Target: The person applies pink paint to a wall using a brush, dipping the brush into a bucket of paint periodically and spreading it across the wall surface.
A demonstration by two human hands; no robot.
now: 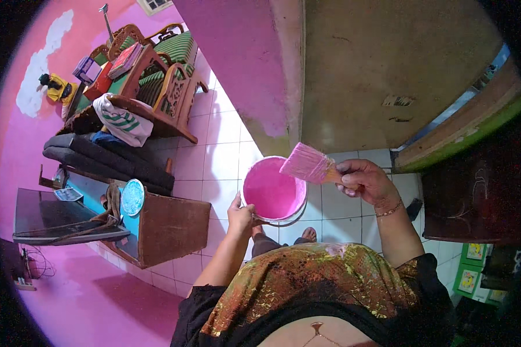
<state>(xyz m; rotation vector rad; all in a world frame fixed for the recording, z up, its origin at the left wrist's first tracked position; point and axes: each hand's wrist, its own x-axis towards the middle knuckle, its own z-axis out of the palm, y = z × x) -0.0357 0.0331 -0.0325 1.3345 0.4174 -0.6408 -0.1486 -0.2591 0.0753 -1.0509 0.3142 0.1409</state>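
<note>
My left hand grips the side of a round bucket holding bright pink paint, held in front of my body above the tiled floor. My right hand is closed round the handle of a wide paintbrush. Its bristles are coated in pink paint and sit over the bucket's upper right rim. Smudges of paint show on my right fingers.
A part-pink wall corner and brownish panel stand ahead. At left are wooden chairs, dark cushions, a brown cabinet and a flat screen. Dark furniture stands at right, above the white-tiled floor.
</note>
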